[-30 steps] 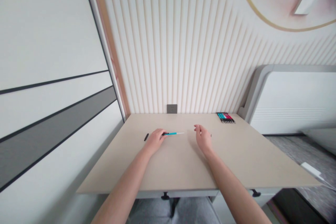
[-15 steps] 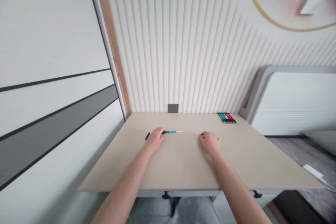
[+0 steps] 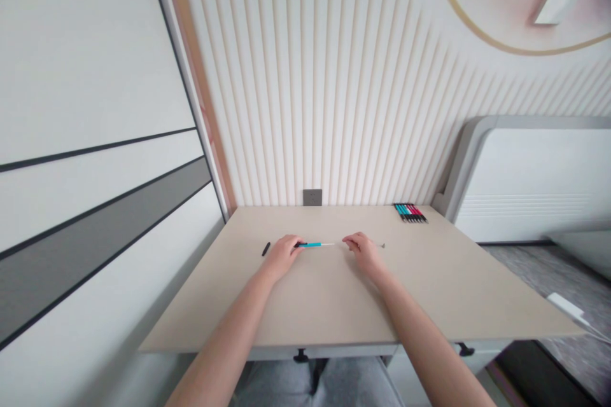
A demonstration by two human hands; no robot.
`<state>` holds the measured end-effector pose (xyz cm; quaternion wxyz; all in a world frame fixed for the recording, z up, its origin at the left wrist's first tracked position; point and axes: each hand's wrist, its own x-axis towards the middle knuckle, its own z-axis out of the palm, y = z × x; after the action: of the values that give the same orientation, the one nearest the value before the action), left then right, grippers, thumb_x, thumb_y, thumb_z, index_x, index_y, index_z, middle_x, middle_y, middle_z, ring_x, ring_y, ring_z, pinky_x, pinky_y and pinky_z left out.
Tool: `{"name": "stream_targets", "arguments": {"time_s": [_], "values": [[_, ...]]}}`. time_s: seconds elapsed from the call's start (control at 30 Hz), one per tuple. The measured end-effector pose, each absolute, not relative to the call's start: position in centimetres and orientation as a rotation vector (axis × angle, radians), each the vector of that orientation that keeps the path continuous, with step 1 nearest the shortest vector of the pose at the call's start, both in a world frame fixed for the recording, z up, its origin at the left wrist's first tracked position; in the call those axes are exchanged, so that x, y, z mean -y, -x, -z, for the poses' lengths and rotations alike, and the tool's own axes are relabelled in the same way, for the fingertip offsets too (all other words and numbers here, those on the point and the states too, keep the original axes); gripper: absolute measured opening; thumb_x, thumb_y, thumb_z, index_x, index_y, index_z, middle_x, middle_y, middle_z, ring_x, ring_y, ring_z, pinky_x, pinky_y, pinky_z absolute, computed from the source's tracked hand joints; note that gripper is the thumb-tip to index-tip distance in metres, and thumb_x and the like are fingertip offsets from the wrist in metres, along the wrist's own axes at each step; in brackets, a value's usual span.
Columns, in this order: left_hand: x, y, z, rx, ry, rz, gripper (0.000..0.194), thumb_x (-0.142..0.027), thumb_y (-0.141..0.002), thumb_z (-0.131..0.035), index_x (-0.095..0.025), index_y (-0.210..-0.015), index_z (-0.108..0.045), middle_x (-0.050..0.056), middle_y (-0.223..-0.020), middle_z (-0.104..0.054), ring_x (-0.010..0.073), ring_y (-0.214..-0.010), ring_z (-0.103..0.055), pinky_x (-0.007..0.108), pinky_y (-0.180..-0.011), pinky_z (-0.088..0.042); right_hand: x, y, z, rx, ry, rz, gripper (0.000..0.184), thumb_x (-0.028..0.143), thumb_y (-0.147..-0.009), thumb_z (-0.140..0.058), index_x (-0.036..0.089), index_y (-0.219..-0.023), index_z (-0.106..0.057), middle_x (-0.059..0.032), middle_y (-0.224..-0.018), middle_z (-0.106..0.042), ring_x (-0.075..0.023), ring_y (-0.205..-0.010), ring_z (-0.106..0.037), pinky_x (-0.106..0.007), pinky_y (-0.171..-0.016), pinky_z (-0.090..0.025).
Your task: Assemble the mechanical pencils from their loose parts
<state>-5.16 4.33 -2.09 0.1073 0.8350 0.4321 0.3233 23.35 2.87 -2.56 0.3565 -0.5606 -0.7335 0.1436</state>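
My left hand (image 3: pixel 282 255) is closed around a pen (image 3: pixel 312 244) with a light-blue barrel and black grip. A thin white refill (image 3: pixel 328 243) sticks out of its right end. My right hand (image 3: pixel 363 253) is a short gap to the right of the refill's tip, thumb and fingertips pinched together. Whatever is between them is too small to make out. A small grey piece (image 3: pixel 383 245), perhaps a pen tip, lies on the table just right of this hand. Left of my left hand rests a black pen cap (image 3: pixel 266 248).
Several blue, red and black pens (image 3: pixel 410 213) lie in a row at the back right of the beige table (image 3: pixel 324 305). A dark wall socket (image 3: pixel 312 197) sits behind the table. A white cabinet (image 3: pixel 105 267) stands on the left, a headboard (image 3: pixel 534 184) on the right.
My right hand has moved left, closer to the refill's tip. The small grey piece now shows on the table to its right. My left hand keeps its hold on the pen.
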Motion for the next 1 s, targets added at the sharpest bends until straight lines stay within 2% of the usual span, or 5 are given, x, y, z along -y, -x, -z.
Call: {"name": "stream_targets", "arguments": {"time_s": [0.17,0.37,1.0], "values": [[-4.3,5.1,2.1,-1.259,-2.464,-0.953,0.011,-0.023,-0.091,-0.057,-0.021,-0.099,-0.065,0.005,-0.097,-0.067,0.0221,-0.094,-0.062,0.035,-0.086,-0.048,-2.6,-22.7,2.4,1.901,1.266,-0.439,0.026,0.026,-0.092,-0.048,0.02,-0.098,-0.072,-0.007,-0.096,-0.069,-0.0174,-0.086,-0.064,-0.029,-0.081,-0.048],[-4.4,5.0,2.0,-1.248,-2.47,-0.944,0.011,-0.023,-0.091,-0.058,-0.02,-0.099,-0.065,0.005,-0.097,-0.067,0.0219,-0.094,-0.062,0.035,-0.086,-0.048,-2.5,-22.5,2.2,1.848,1.197,-0.477,0.027,0.028,-0.089,-0.05,0.02,-0.108,-0.068,-0.0067,-0.094,-0.071,-0.0179,-0.081,-0.063,-0.031,-0.077,-0.05],[-4.1,4.7,1.7,-1.177,-2.559,-0.886,0.012,-0.027,-0.093,-0.058,-0.02,-0.099,-0.066,0.005,-0.095,-0.067,0.0214,-0.092,-0.061,0.033,-0.085,-0.046,-2.3,-21.6,2.8,1.799,1.123,-0.606,0.027,0.031,-0.086,-0.055,0.019,-0.105,-0.069,-0.0047,-0.087,-0.071,-0.0164,-0.074,-0.06,-0.03,-0.071,-0.048]]}}
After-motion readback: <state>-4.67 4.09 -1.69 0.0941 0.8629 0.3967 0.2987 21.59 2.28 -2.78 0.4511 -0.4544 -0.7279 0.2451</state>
